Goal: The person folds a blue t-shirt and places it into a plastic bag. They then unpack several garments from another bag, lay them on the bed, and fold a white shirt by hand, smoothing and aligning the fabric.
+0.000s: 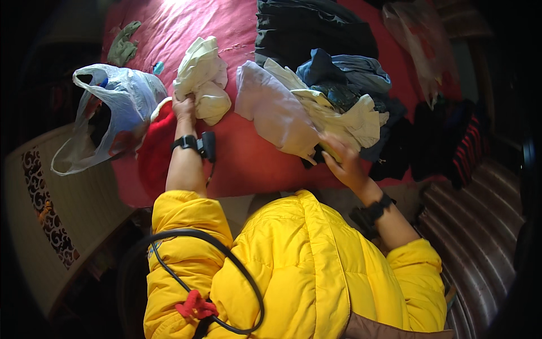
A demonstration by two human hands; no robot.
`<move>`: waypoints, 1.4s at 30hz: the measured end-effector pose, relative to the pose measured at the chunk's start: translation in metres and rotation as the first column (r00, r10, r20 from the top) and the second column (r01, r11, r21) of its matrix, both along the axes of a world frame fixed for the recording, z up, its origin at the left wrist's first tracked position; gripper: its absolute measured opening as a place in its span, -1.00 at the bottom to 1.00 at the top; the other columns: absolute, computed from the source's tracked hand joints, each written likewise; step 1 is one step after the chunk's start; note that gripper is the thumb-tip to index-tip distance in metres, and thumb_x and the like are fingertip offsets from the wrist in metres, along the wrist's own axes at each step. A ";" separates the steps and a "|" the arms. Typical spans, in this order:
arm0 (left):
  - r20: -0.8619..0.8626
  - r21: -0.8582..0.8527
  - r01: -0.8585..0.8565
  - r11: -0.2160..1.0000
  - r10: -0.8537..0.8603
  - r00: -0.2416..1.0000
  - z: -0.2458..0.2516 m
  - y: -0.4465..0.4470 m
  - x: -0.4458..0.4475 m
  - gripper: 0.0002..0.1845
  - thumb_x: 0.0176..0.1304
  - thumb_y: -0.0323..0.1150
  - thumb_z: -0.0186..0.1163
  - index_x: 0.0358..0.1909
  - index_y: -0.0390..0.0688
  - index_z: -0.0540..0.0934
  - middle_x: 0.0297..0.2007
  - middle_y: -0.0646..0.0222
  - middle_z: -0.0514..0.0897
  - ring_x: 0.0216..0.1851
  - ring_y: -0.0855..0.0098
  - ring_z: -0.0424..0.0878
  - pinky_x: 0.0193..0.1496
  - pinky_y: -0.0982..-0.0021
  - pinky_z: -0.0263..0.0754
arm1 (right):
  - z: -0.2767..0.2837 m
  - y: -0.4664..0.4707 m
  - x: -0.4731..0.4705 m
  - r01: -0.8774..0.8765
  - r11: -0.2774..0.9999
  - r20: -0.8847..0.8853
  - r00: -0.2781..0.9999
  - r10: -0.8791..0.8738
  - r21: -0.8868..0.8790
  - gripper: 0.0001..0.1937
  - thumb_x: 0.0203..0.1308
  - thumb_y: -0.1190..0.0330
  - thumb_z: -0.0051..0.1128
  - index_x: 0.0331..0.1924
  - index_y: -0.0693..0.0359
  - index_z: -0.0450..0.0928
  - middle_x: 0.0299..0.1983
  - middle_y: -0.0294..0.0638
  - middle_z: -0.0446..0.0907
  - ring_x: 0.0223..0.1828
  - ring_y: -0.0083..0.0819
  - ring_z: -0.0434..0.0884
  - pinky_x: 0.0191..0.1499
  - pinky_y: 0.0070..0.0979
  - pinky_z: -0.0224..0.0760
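Note:
My left hand [185, 109] is at the lower end of a bunched cream-white cloth [201, 76], its fingers mostly hidden by the fabric; whether it grips the cloth is unclear. My right hand [344, 161] touches the lower right edge of a pale pink cloth [275, 108], where a bit of yellowish fabric shows by the fingers. Whether those fingers hold it cannot be told. Against the pink cloth lies a heap of cream garments [360, 120], with crumpled blue clothing [360, 72] just beyond. All of it rests on a red cloth cover [237, 165].
A white plastic bag [123, 93] stands at the left beside a red fabric piece [156, 156]. Dark folded clothes [313, 29] lie at the back, a greyish-green cloth [123, 44] back left. Another plastic bag [423, 42] and a red-striped dark garment [468, 148] are at the right. A black cable [250, 275] loops over my left sleeve.

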State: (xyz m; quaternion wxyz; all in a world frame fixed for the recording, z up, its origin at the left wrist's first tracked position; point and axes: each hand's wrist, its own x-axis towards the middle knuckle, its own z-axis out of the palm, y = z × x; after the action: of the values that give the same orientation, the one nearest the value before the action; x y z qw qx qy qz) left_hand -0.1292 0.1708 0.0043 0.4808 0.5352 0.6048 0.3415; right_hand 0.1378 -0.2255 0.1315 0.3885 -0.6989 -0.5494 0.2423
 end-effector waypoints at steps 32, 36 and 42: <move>0.559 0.083 0.467 0.880 -0.429 0.710 0.083 -0.195 0.013 -0.52 0.29 -0.29 0.09 0.21 -0.24 0.32 0.16 0.28 0.40 0.19 0.42 0.31 0.26 0.41 0.16 | 0.040 0.109 -0.047 -0.098 0.828 -0.556 0.784 -0.277 -0.551 -0.57 0.21 0.12 0.09 -0.07 0.37 0.53 -0.27 -0.19 0.61 -0.31 -0.48 0.59 -0.21 -0.59 0.45; 0.175 0.297 0.708 0.641 -0.765 0.619 0.118 -0.180 0.000 -0.11 0.15 0.09 0.17 0.36 -0.23 0.07 0.34 0.32 0.11 0.35 0.41 0.05 0.36 0.35 -0.07 | 0.065 0.118 -0.084 -0.263 0.908 -0.669 0.743 -0.026 -0.327 -0.66 0.21 0.18 0.09 -0.18 0.34 0.57 -0.33 -0.21 0.63 -0.36 -0.49 0.60 -0.28 -0.59 0.45; 0.791 -0.005 0.911 0.412 -0.555 0.256 0.174 -0.200 -0.021 0.07 -0.10 0.11 0.37 0.36 -0.20 0.05 0.24 0.26 0.25 0.24 0.41 0.21 0.30 0.35 0.07 | 0.121 0.131 -0.095 -0.540 0.841 -0.074 0.840 0.537 -0.020 -0.80 0.02 0.29 0.22 -0.40 0.27 0.57 -0.44 -0.11 0.59 -0.42 -0.24 0.59 -0.29 -0.43 0.43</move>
State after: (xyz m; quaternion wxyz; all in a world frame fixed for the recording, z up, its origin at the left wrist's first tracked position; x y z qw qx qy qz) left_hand -0.1501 -0.0293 0.1782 0.8810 0.4558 0.1014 0.0760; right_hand 0.0427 -0.0949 0.2529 0.3086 -0.5158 -0.7057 0.3751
